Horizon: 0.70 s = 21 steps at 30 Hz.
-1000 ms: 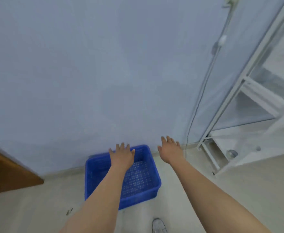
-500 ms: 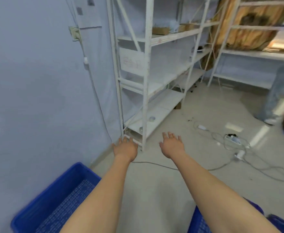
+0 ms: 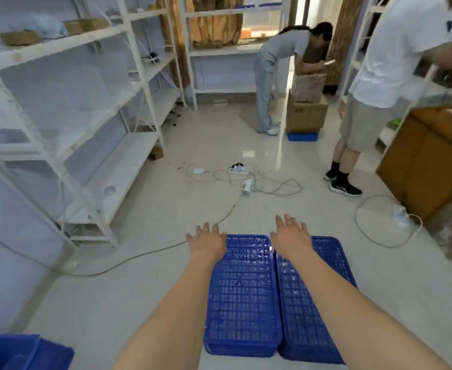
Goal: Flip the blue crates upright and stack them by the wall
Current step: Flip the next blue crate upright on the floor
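Two blue crates lie upside down side by side on the floor, their perforated bottoms facing up: the left crate [image 3: 242, 295] and the right crate [image 3: 310, 311]. My left hand [image 3: 209, 240] hovers with spread fingers over the far left corner of the left crate. Above the gap between the two crates, my right hand [image 3: 290, 236] is stretched out with straight fingers. Neither hand holds anything. The corner of another blue crate [image 3: 19, 352] shows at the bottom left, by the wall.
White metal shelving [image 3: 91, 145] lines the left side. Cables and power strips [image 3: 242, 180] lie on the floor ahead. Two people stand at the back right, beside stacked cardboard boxes [image 3: 306, 113] on a blue crate [image 3: 302, 136]. A brown cabinet [image 3: 430, 161] stands at the right.
My view has swung right, from the wall and the upright crate to the room. The two overturned crates have come fully into view under my outstretched, empty hands.
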Each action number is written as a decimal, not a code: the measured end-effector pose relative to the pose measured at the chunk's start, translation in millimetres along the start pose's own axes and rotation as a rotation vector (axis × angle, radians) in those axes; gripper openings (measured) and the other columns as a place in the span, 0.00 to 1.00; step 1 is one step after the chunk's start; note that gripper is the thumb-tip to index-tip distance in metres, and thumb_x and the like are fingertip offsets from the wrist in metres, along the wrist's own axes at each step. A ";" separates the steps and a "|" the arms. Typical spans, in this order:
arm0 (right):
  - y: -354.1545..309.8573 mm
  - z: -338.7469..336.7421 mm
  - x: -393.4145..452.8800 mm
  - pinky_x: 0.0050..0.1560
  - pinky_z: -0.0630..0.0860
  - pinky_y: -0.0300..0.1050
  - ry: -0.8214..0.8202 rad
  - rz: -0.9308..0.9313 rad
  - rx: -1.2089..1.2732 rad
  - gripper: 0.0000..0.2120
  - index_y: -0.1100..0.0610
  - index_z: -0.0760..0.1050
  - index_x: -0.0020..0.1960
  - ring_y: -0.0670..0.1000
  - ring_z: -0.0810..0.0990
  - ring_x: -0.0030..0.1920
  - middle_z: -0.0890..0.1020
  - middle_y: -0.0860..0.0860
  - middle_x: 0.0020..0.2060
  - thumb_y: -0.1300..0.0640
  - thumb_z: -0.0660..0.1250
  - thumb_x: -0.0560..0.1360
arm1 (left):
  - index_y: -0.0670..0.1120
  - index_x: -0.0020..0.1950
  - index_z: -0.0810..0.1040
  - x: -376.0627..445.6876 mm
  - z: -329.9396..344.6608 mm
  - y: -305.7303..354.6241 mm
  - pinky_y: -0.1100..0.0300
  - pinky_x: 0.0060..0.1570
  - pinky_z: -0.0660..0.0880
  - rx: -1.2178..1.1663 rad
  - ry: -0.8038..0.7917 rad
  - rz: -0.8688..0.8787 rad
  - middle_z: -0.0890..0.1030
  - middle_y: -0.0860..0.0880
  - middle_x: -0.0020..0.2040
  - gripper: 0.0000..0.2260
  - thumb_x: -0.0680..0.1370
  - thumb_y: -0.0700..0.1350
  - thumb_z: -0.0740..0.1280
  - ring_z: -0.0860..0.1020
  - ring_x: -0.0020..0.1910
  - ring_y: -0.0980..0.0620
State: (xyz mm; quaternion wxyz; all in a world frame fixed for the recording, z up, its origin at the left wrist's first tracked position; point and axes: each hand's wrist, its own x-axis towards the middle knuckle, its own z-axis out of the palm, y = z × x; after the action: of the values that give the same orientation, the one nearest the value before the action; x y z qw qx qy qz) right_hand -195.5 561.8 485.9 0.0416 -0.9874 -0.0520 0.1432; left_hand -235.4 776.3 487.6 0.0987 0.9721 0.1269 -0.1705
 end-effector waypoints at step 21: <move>335.4 48.0 44.8 0.77 0.47 0.55 -0.154 0.356 0.100 0.29 0.54 0.46 0.80 0.55 0.51 0.78 0.51 0.55 0.79 0.45 0.47 0.82 | 0.49 0.81 0.52 93.0 140.3 304.1 0.35 0.74 0.50 0.071 -0.291 0.181 0.52 0.44 0.81 0.27 0.83 0.57 0.46 0.50 0.79 0.40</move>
State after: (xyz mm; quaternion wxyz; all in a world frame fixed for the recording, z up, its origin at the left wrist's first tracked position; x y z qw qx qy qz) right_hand -136.2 237.7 394.9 0.0608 -0.9639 0.1275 0.2256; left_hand -108.5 474.7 370.2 0.0964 0.9476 0.0171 -0.3041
